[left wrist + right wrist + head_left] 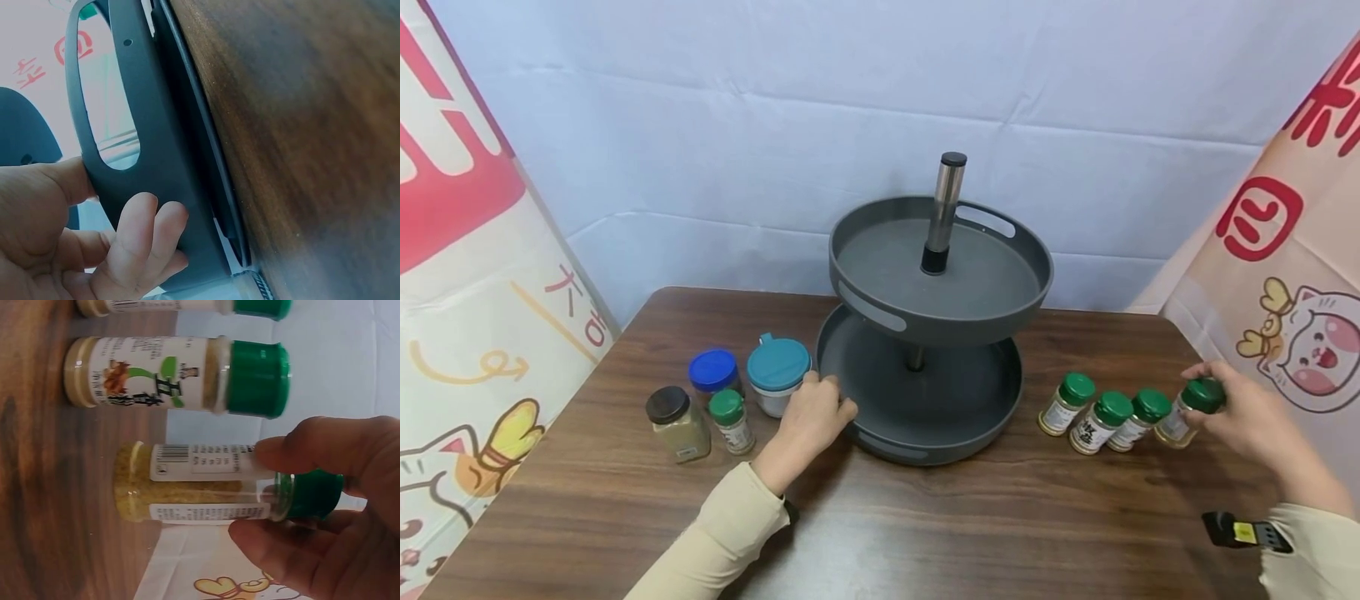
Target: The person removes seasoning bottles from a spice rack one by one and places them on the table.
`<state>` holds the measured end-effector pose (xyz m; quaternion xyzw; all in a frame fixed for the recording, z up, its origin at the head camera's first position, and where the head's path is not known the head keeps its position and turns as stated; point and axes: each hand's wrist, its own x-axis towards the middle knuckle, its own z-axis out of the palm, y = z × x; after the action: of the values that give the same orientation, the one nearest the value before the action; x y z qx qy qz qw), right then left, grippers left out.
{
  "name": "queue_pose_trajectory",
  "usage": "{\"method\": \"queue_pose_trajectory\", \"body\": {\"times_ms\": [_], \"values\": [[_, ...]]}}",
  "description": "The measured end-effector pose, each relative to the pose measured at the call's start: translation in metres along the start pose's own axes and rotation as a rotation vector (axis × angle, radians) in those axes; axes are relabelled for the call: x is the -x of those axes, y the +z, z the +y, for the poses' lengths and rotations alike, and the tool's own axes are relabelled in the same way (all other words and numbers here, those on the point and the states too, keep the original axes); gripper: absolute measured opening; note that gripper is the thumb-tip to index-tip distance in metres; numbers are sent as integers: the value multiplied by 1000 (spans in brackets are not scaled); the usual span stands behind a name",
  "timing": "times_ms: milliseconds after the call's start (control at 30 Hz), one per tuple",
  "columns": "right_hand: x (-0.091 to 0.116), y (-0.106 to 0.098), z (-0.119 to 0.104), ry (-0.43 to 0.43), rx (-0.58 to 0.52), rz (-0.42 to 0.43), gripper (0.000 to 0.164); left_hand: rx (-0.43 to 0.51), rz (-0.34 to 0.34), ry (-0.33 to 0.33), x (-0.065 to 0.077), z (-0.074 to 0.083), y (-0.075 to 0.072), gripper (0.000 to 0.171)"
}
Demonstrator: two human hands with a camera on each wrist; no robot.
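A dark grey two-tier round tray stand (973, 330) with a metal centre post stands on the table. My left hand (816, 414) grips the left rim of its lower tray (936, 452); in the left wrist view the thumb goes over the edge and the fingers (139, 219) lie along the outer wall, below the handle slot. On the right, my right hand (1246, 414) pinches a green-capped spice jar (197, 490) near its neck. Yellowish-brown seasoning shows through its clear side, and the jar stands at the table.
Several similar spice jars (1092, 425) stand in a row left of the held one. Left of the stand are a teal-lidded pot (777, 367), a blue-lidded jar (715, 371), a black-lidded jar (680, 423) and another green-capped jar (732, 421). Cloth sheets (760, 150) hang around the table.
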<state>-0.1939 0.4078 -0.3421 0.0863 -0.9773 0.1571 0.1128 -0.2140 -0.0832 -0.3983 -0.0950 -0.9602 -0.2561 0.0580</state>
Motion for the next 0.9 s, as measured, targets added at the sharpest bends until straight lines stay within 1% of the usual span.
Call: {"method": "queue_pose_trajectory", "body": {"times_ms": [100,300,500,600,700,900], "values": [[2,4,4,4,1,-19,46,5,-3,4,1,0,0,19],[5,9,6,43,10,-50,44,6,-6,8,1,-1,-1,20],[6,13,7,35,6,-56,43,15,-4,11,1,1,-1,21],[7,14,10,45,8,-70,43,14,-13,11,1,1,-1,21],[6,14,11,52,8,-78,43,12,-5,12,1,1,-1,21],[4,13,11,31,20,-77,44,15,6,14,1,1,-2,23]]}}
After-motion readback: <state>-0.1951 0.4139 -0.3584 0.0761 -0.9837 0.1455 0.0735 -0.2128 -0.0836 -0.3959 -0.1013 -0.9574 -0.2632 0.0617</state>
